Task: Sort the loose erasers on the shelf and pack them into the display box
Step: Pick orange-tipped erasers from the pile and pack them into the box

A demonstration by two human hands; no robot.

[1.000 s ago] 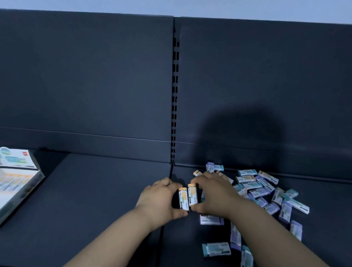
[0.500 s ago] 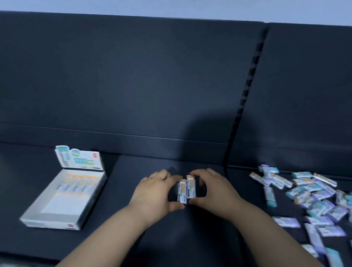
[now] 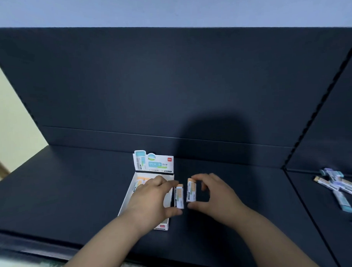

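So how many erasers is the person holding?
2. One orange-tipped eraser is pinched in the left hand, beside the display box; the other eraser is pinched in the right hand, just right of it. The palms could hide more.

Matt dark shelf point(image 3: 73, 196) (painted metal, seemingly), smooth white card display box point(image 3: 154, 163), erasers point(image 3: 191, 191) in printed paper sleeves

Dim, bluish light; a broad head-shaped shadow point(image 3: 215, 140) falls on the shelf's back panel point(image 3: 149, 84). Edges bend, and the right-hand erasers point(image 3: 340, 187) are smeared soft.
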